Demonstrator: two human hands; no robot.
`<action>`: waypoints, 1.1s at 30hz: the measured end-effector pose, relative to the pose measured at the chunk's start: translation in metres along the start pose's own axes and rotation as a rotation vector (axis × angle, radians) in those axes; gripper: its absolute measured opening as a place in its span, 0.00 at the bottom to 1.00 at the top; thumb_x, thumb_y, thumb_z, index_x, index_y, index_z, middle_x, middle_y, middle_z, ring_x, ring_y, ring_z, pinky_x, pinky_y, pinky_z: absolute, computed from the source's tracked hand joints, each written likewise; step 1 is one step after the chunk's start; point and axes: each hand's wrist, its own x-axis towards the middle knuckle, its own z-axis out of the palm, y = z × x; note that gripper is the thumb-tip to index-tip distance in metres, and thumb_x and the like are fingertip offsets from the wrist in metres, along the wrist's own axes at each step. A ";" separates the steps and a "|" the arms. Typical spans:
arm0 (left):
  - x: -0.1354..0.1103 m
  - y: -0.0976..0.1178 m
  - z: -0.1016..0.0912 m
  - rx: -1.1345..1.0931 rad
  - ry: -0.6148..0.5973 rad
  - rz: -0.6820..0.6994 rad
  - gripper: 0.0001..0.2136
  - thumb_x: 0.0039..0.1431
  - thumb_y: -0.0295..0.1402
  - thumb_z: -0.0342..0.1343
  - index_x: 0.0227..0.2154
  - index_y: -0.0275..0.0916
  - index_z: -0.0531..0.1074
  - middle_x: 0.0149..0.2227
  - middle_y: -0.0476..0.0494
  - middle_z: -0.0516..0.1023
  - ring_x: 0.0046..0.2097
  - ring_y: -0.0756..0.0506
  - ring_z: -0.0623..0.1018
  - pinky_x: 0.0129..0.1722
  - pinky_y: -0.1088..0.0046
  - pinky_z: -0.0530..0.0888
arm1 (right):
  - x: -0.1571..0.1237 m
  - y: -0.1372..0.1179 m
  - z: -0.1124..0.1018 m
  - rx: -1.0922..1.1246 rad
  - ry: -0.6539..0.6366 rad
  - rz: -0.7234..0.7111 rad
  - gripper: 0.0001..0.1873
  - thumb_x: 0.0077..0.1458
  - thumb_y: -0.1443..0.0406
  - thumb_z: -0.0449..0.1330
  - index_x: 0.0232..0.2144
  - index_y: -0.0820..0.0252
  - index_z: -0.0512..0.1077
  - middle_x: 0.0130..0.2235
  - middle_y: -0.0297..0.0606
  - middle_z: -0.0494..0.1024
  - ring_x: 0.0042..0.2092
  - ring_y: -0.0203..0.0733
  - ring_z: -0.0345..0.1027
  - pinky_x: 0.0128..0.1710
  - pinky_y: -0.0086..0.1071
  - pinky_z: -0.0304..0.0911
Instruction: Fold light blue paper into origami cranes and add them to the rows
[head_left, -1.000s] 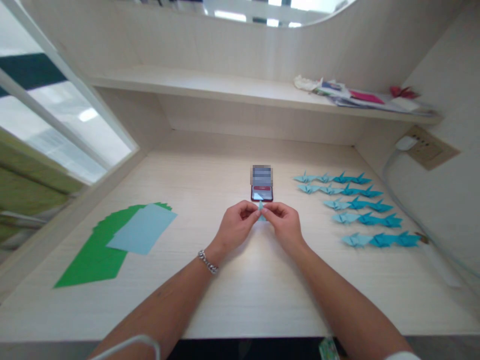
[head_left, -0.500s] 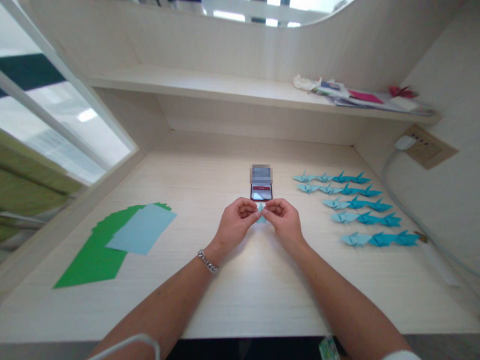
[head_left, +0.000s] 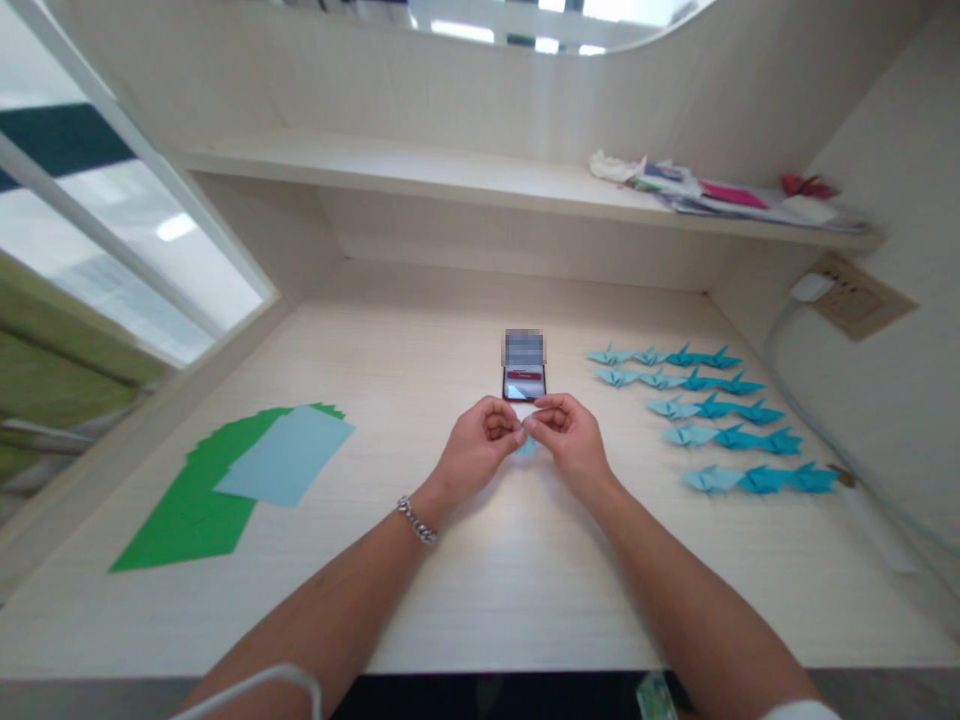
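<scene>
Both my hands meet over the middle of the desk and pinch a small folded piece of light blue paper [head_left: 525, 445]. My left hand [head_left: 480, 452], with a metal bracelet on its wrist, grips the paper's left side with curled fingers. My right hand [head_left: 571, 442] pinches its right side. Most of the paper is hidden between the fingertips. A phone [head_left: 523, 368] lies flat just beyond the hands.
Rows of several folded blue paper cranes [head_left: 712, 410] lie to the right. A stack of green sheets [head_left: 187, 510] with a light blue sheet [head_left: 285, 458] on top lies to the left. A shelf [head_left: 450, 175] above holds papers [head_left: 720, 195]. A wall socket with a cable [head_left: 810, 290] is far right.
The hands have closed more tightly round the paper, and its upright tip no longer shows above the fingers. The arms have hardly shifted.
</scene>
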 end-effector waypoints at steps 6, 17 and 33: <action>-0.002 0.001 0.003 0.007 -0.035 -0.041 0.12 0.45 0.30 0.64 0.31 0.36 0.68 0.30 0.46 0.76 0.32 0.50 0.76 0.35 0.73 0.72 | 0.001 -0.003 0.000 -0.029 0.033 -0.051 0.16 0.36 0.62 0.69 0.27 0.58 0.67 0.24 0.31 0.73 0.27 0.36 0.68 0.28 0.30 0.63; -0.001 0.003 0.000 0.040 0.066 -0.049 0.13 0.44 0.28 0.64 0.30 0.37 0.64 0.25 0.51 0.74 0.27 0.52 0.74 0.30 0.76 0.69 | 0.002 0.005 -0.001 0.055 -0.051 0.058 0.20 0.38 0.61 0.69 0.35 0.60 0.70 0.26 0.33 0.76 0.28 0.36 0.70 0.31 0.31 0.64; 0.003 0.004 -0.002 -0.102 0.145 -0.010 0.16 0.45 0.30 0.64 0.38 0.35 0.69 0.29 0.46 0.77 0.30 0.49 0.76 0.33 0.73 0.72 | -0.001 0.004 -0.004 -0.264 -0.192 0.057 0.14 0.47 0.56 0.63 0.24 0.62 0.71 0.22 0.35 0.74 0.24 0.35 0.66 0.25 0.29 0.60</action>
